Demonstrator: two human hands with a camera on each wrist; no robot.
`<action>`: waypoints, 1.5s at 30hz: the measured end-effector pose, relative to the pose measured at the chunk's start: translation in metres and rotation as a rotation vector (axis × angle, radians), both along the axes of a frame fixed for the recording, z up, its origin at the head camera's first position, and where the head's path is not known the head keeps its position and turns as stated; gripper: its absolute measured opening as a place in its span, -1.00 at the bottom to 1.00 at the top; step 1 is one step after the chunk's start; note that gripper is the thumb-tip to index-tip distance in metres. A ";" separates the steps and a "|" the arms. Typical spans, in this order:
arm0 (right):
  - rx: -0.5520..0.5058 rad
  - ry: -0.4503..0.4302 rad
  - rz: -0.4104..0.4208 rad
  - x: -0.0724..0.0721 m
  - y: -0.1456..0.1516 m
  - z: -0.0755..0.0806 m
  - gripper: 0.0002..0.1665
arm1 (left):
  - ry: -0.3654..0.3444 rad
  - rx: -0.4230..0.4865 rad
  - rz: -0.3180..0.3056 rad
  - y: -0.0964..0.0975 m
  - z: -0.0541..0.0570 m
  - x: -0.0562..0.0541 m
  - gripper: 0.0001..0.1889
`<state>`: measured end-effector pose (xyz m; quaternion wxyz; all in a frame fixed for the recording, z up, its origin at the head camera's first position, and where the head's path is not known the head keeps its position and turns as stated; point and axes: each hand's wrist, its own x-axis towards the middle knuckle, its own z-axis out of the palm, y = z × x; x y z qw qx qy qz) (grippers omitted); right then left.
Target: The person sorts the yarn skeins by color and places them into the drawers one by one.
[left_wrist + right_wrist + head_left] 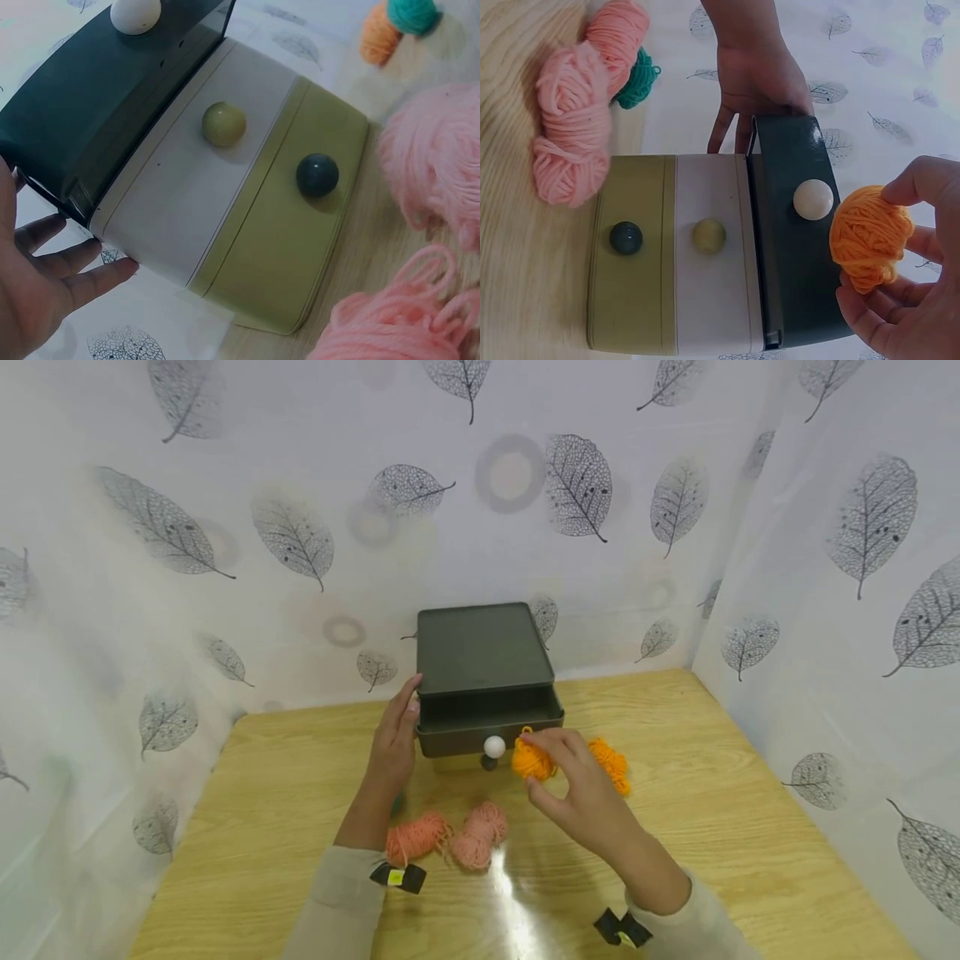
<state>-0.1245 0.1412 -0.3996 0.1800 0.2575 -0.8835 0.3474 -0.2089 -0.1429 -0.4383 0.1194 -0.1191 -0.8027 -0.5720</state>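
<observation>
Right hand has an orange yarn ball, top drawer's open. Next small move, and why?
I'd probably raise the right hand slightly and bring the orange yarn ball over the front edge of the top drawer. The ball is held before that drawer's front, beside the white knob, and the drawer is pulled out.

Orange yarn ball (531,762) at box (483,647) w/ open drawer (461,742)

Person's L hand (392,745) touches box's L side; R hand (588,797) pinches ball at box's front, R side. 2nd orange bundle (612,766) front-R of box; coral bundle (415,837) + pink bundle (480,837) in front of box, on wood tbl (285,810). Leaf-print cloth (480,560) behind box.
</observation>
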 end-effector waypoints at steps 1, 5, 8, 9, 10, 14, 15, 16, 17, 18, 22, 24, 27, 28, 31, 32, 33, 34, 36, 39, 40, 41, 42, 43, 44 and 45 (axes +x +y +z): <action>-0.003 0.002 0.001 -0.001 0.000 0.001 -0.37 | -0.001 0.000 -0.001 0.000 0.000 0.000 -0.53; -0.012 0.022 0.005 -0.003 -0.001 0.006 -0.38 | -0.005 -0.001 -0.001 -0.001 0.000 -0.001 -0.53; -0.017 0.042 0.011 -0.006 -0.002 0.010 -0.39 | -0.011 0.000 -0.001 -0.001 0.000 -0.002 -0.54; -0.021 0.050 0.016 -0.006 -0.003 0.011 -0.39 | -0.012 -0.001 -0.003 -0.001 0.000 -0.001 -0.54; -0.024 0.057 0.023 -0.007 -0.004 0.013 -0.39 | -0.012 -0.001 -0.004 -0.001 0.001 -0.002 -0.54; -0.044 0.086 0.041 -0.011 -0.007 0.018 -0.40 | -0.008 -0.008 -0.005 -0.002 0.001 -0.002 -0.53; -0.048 0.092 0.044 -0.012 -0.008 0.019 -0.40 | -0.006 -0.007 -0.005 -0.002 0.001 -0.002 -0.53; -0.050 0.100 0.046 -0.014 -0.009 0.020 -0.41 | -0.004 -0.007 -0.005 -0.002 0.001 -0.002 -0.53; -0.051 0.107 0.046 -0.015 -0.010 0.020 -0.41 | -0.003 -0.007 -0.003 -0.002 0.001 -0.001 -0.53; -0.050 0.111 0.044 -0.016 -0.010 0.021 -0.41 | -0.002 -0.006 -0.003 -0.001 0.002 -0.001 -0.53; -0.054 0.108 0.049 -0.019 -0.013 0.023 -0.42 | 0.004 -0.008 -0.003 -0.001 0.002 0.001 -0.53; -0.057 0.101 0.051 -0.020 -0.015 0.024 -0.43 | 0.012 -0.010 -0.005 -0.001 0.002 0.001 -0.53; -0.065 0.097 0.056 -0.023 -0.017 0.026 -0.43 | 0.019 -0.012 -0.002 0.000 0.003 0.002 -0.52; -0.066 0.098 0.057 -0.024 -0.018 0.027 -0.43 | 0.020 -0.011 -0.002 0.000 0.003 0.002 -0.52; -0.067 0.102 0.059 -0.027 -0.020 0.029 -0.42 | 0.019 -0.007 0.001 0.000 0.003 0.002 -0.53; -0.066 0.104 0.058 -0.028 -0.021 0.030 -0.42 | 0.021 -0.006 -0.003 0.001 0.003 0.001 -0.53; -0.064 0.103 0.056 -0.030 -0.022 0.031 -0.42 | 0.022 -0.006 -0.005 0.001 0.004 0.001 -0.53; -0.062 0.102 0.055 -0.032 -0.023 0.032 -0.42 | 0.021 -0.006 -0.007 0.001 0.004 0.001 -0.52; -0.061 0.091 0.059 -0.035 -0.025 0.034 -0.42 | 0.013 -0.010 0.000 0.001 0.005 0.002 -0.53; -0.049 0.065 0.068 -0.039 -0.029 0.036 -0.43 | -0.008 -0.015 0.010 0.000 0.005 0.003 -0.53; -0.045 0.058 0.070 -0.041 -0.030 0.037 -0.43 | -0.016 -0.015 0.014 0.000 0.005 0.004 -0.53; -0.039 0.050 0.071 -0.042 -0.032 0.037 -0.42 | -0.019 -0.017 0.016 0.000 0.005 0.004 -0.53; -0.030 0.047 0.069 -0.043 -0.033 0.038 -0.42 | -0.022 -0.015 0.014 -0.001 0.005 0.004 -0.53; -0.023 0.044 0.071 -0.044 -0.034 0.038 -0.42 | -0.023 -0.016 0.011 -0.001 0.005 0.004 -0.53; -0.015 0.039 0.072 -0.045 -0.035 0.039 -0.42 | -0.023 -0.019 0.008 -0.001 0.005 0.004 -0.52; -0.006 0.037 0.073 -0.046 -0.036 0.039 -0.42 | -0.021 -0.021 0.006 -0.001 0.005 0.004 -0.52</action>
